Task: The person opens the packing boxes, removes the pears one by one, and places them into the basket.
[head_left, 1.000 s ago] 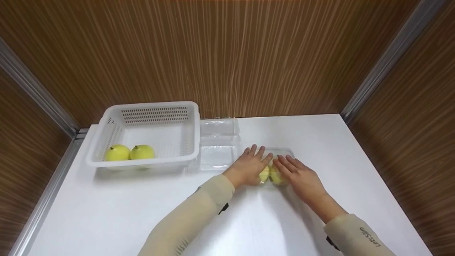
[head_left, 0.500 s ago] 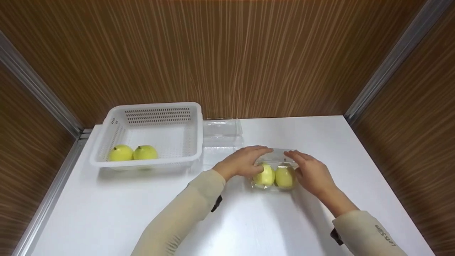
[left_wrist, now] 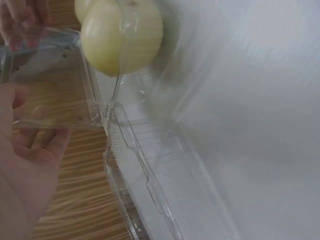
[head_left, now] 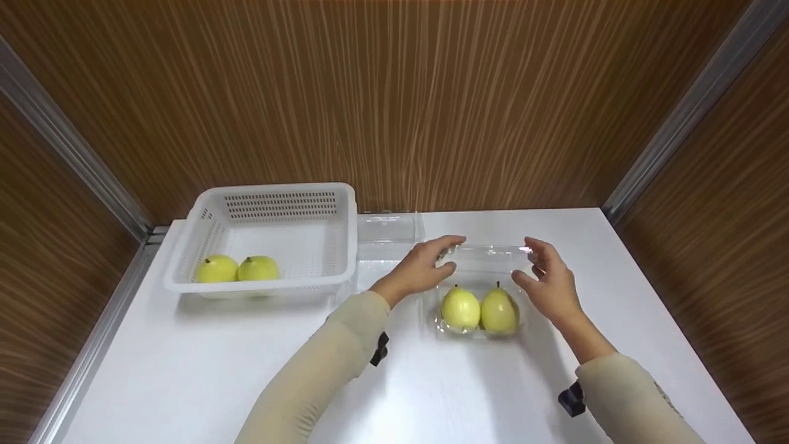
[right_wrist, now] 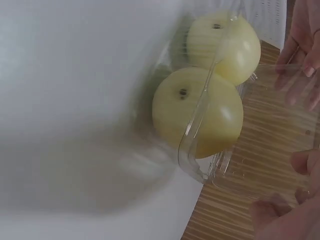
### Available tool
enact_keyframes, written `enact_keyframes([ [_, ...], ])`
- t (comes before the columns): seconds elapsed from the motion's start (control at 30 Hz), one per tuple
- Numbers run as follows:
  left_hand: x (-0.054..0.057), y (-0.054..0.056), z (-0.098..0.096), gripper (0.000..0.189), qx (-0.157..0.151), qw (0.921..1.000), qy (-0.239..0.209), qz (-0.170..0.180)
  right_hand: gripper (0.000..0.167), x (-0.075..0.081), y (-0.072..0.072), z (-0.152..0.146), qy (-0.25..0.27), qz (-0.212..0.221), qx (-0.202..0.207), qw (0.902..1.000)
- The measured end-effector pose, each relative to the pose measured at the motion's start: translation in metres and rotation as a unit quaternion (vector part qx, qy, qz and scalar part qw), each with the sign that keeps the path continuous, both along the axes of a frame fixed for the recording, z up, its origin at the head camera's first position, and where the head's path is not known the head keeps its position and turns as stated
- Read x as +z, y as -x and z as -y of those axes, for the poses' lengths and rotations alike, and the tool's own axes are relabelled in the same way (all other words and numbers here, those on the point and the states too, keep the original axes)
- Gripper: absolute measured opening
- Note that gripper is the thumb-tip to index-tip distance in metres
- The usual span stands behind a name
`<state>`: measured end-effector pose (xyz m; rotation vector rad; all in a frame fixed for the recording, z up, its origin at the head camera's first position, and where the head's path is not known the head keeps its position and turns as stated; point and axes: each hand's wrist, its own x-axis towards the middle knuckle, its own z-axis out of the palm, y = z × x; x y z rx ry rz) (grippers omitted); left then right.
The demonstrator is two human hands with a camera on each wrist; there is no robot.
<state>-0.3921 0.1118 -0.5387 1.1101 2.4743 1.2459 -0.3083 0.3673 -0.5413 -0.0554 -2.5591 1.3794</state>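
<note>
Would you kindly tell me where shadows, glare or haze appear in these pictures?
Head view: shadow beneath the white basket, glare on the table, glints on the clear container; left wrist: hazy, washed-out table, brightest at upper right; right wrist: broad, soft-edged shadow on the table, highlight on the lower pear.

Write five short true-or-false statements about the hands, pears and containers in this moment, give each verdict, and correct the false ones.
1. Two rounded yellow-green pears lie in the white rectangular perforated plastic basket. True.
2. The left hand and right hand are at opposite sides of a clear rectangular plastic container. True.
3. That container holds three pears. False: it holds two other pears.
4. A second clear plastic container stands beside the basket. True.
5. The basket is to the right of both hands. False: it is to their left.
</note>
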Motion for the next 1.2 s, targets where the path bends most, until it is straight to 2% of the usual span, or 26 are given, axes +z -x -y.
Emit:
enact_keyframes([
  [0.1, 0.0, 0.004, 0.0, 0.059, 0.022, 0.999, -0.024, 0.029, 0.081, -0.002, 0.003, -0.001, 0.064, 0.039, -0.005, 0.9972],
  [0.2, -0.001, 0.007, 0.0, 0.064, 0.042, 0.9959, -0.054, 0.059, 0.09, -0.005, 0.006, 0.0, 0.102, 0.062, -0.008, 0.9929],
  [0.37, -0.005, 0.009, 0.002, 0.077, 0.063, 0.9904, -0.081, 0.093, 0.091, -0.01, 0.011, -0.001, 0.111, 0.094, -0.015, 0.9892],
  [0.53, -0.008, 0.01, 0.001, 0.088, 0.069, 0.9874, -0.079, 0.119, 0.089, -0.014, 0.018, -0.003, 0.114, 0.123, -0.011, 0.9857],
  [0.87, -0.013, 0.013, -0.004, 0.086, 0.091, 0.9864, -0.054, 0.126, 0.086, -0.018, 0.031, -0.001, 0.084, 0.169, 0.024, 0.9817],
  [1.03, -0.012, 0.01, -0.005, 0.084, 0.085, 0.989, -0.016, 0.12, 0.086, -0.019, 0.032, 0.0, 0.078, 0.178, 0.032, 0.9804],
  [1.2, -0.017, 0.009, -0.005, 0.082, 0.074, 0.9912, -0.008, 0.109, 0.085, -0.023, 0.03, -0.001, 0.063, 0.206, 0.048, 0.9753],
])
